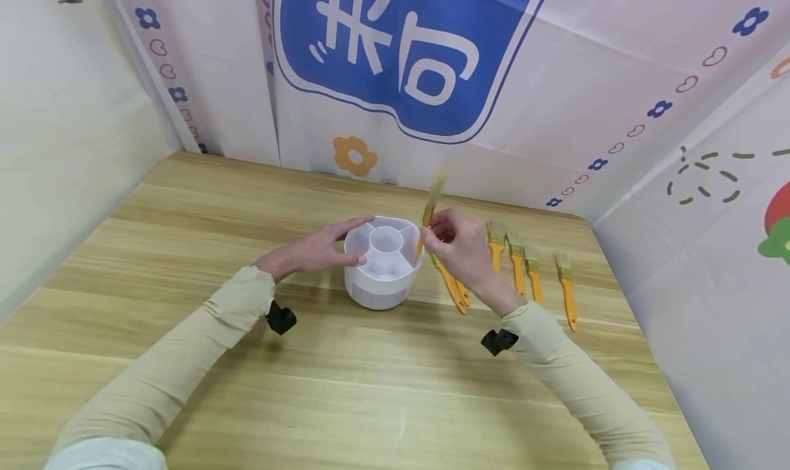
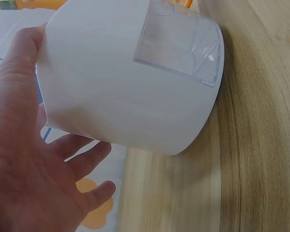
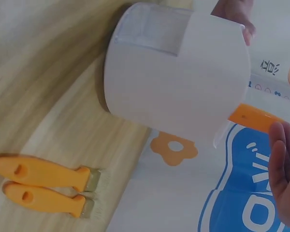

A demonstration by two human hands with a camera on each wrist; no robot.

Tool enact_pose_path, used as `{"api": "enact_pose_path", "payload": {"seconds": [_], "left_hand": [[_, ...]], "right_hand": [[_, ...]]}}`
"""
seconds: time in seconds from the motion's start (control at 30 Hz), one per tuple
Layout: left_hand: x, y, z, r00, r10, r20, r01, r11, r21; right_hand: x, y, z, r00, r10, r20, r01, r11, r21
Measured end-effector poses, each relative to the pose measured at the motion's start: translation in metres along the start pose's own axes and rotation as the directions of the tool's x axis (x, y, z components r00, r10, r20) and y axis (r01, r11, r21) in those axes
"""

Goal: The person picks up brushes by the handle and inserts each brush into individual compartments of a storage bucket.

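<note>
A white round holder [image 1: 379,296] with several compartments around a central round cup stands upright on the table. My left hand [image 1: 315,249] holds it from the left, thumb over the near rim and index finger along the far side. In the left wrist view, the other fingers of the left hand [image 2: 38,154] are spread beside its wall. My right hand [image 1: 459,247] pinches a paintbrush [image 1: 428,213] by its orange handle, bristles up. The handle's lower end is inside the holder's right compartment. In the right wrist view, the orange handle [image 3: 255,117] crosses the rim.
Several orange-handled paintbrushes [image 1: 566,295] lie on the wooden table [image 1: 345,394] to the right of the holder. Two brushes [image 3: 43,171] lie close beside it, partly under the right hand. A printed cloth [image 1: 518,161] forms the back wall, with pale side walls.
</note>
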State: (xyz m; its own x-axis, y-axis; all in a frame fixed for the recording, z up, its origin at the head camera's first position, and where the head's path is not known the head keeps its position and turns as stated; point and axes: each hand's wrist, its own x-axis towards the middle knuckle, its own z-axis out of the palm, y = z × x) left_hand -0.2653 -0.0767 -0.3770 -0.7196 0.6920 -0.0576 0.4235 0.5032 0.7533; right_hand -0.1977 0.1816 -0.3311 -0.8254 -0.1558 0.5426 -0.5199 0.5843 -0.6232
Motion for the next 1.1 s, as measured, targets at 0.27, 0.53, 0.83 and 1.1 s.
{"api": "enact_pose_path", "payload": {"seconds": [0.27, 0.53, 0.83, 1.1], "left_hand": [[0.001, 0.000, 0.000, 1.000, 0.006, 0.004, -0.006, 1.000, -0.010], [0.001, -0.002, 0.001, 1.000, 0.010, 0.004, -0.010, 1.000, 0.000], [0.002, -0.002, 0.002, 1.000, 0.010, 0.007, -0.010, 1.000, -0.010], [0.002, -0.001, 0.001, 1.000, 0.013, 0.002, -0.013, 1.000, -0.011]], "right_hand": [[-0.007, 0.005, 0.012, 0.997, 0.039, 0.064, -0.036, 0.998, -0.060], [-0.011, 0.010, 0.021, 0.984, 0.113, 0.138, -0.092, 0.985, -0.145], [-0.012, 0.013, 0.025, 0.958, 0.173, 0.230, -0.140, 0.978, -0.154], [-0.007, 0.016, 0.022, 0.907, 0.280, 0.315, -0.232, 0.956, -0.182]]}}
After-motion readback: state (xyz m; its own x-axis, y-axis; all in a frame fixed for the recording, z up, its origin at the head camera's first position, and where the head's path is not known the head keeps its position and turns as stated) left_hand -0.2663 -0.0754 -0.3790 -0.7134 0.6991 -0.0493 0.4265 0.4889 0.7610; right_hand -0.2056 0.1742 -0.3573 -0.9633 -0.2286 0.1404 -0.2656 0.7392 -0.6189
